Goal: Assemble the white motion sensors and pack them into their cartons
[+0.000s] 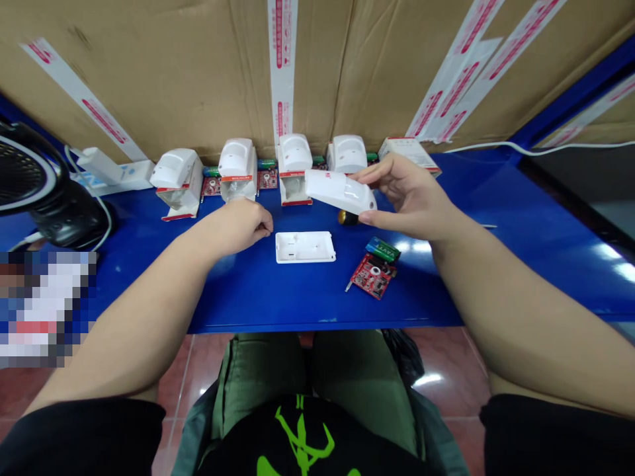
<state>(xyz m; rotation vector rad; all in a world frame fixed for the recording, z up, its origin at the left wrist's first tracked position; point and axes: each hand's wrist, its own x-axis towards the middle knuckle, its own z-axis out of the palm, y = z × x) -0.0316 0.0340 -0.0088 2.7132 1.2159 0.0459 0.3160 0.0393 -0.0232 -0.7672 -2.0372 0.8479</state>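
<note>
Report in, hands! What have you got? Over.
Right hand: holding white cover. Left hand: fingers curled, no object seen in it. Open white shell on table, red circuit board to its right, not blocking it.

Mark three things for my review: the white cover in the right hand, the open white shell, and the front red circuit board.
White cover [337, 188]: head view, middle of its body.
Open white shell [305, 248]: head view, inner floor.
Red circuit board [373, 277]: head view, component face.

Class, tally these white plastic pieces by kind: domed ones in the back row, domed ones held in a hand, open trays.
Domed pieces in back row: 4
Domed piece in right hand: 1
Open tray: 1
Total: 6
</note>
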